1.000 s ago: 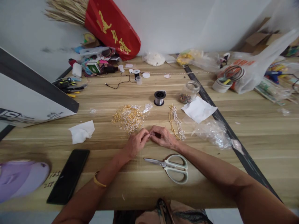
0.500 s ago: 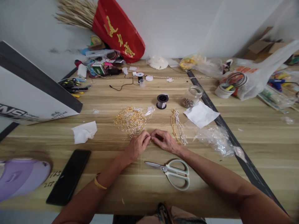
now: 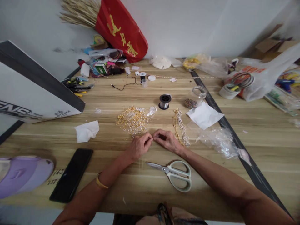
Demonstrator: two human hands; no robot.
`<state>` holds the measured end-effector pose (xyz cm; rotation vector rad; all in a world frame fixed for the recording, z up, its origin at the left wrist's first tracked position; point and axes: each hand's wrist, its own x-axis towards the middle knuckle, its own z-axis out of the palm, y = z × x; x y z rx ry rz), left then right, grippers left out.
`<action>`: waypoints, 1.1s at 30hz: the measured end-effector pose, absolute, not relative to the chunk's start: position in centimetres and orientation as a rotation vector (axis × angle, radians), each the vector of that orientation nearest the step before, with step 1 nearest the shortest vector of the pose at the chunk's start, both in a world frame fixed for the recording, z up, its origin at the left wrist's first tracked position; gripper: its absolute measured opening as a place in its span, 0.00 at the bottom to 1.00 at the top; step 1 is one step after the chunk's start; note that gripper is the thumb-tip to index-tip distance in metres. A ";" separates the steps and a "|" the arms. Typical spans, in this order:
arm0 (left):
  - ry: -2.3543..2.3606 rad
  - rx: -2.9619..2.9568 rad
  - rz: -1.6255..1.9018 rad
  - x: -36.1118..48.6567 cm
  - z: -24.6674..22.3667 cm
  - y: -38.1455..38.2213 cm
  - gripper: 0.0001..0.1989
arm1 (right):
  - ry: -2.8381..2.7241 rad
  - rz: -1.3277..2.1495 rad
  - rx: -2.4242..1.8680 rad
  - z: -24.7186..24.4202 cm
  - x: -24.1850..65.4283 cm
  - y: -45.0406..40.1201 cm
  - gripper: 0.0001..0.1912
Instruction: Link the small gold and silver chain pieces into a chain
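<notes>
At a wood-grain table, left hand and right hand pinch closed (contents too small to tell) near beads, likely light, slippery, best edge-held

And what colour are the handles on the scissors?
The scissor handles are a pale greyish green, best seen in the head view.

Small gold and silvery pieces lie loosely heaped on the table.
</notes>
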<state>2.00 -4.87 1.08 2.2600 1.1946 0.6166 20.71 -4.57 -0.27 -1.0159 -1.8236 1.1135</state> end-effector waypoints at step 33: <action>0.869 2.648 -0.052 -0.6 6.8 -6.1 0.13 | -2.005 0.843 -1.004 -0.5 20.7 -4.7 0.07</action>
